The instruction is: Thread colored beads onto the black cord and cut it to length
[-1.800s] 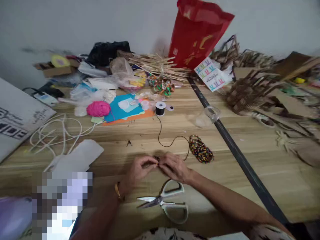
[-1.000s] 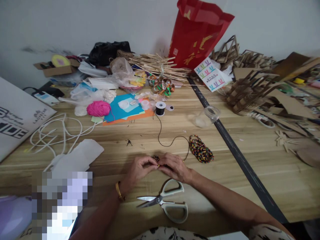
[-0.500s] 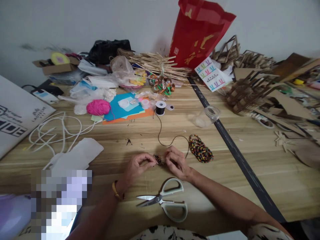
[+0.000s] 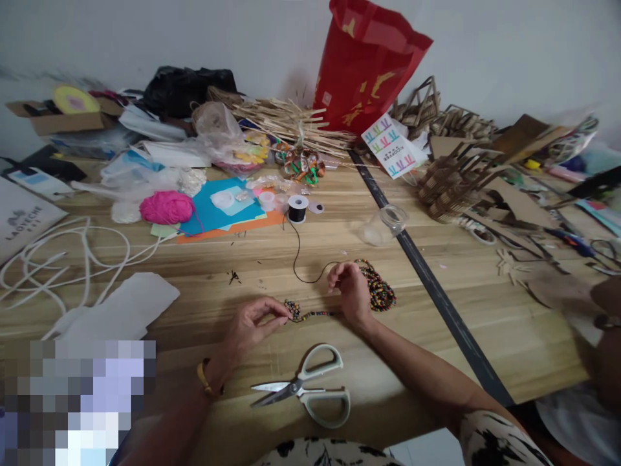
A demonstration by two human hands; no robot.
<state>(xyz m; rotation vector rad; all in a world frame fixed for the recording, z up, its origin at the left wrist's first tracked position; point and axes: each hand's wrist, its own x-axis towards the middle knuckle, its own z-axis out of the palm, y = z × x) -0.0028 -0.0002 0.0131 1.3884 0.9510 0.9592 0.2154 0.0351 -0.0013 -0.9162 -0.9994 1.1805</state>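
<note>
My left hand (image 4: 252, 323) rests on the wooden table (image 4: 301, 259) and pinches the left end of a short strand of coloured beads (image 4: 310, 315). My right hand (image 4: 350, 291) is closed on the dark cord at the strand's right end, beside a pile of beaded strands (image 4: 381, 291). The cord (image 4: 295, 255) curves away to a black spool (image 4: 297, 208). White-handled scissors (image 4: 310, 389) lie partly open just in front of both hands.
A red bag (image 4: 363, 65), straw sticks (image 4: 286, 120), a pink yarn ball (image 4: 166, 207), blue and orange paper, white rope (image 4: 53, 252) and a clear jar (image 4: 385, 224) crowd the back. Cardboard models lie right of a black strip (image 4: 436, 298). Another person's arm shows at the right edge.
My hands, pressed together over the beads before, have drawn apart. The right hand has moved right and away, stretching the beaded strand out. The view has shifted to the right.
</note>
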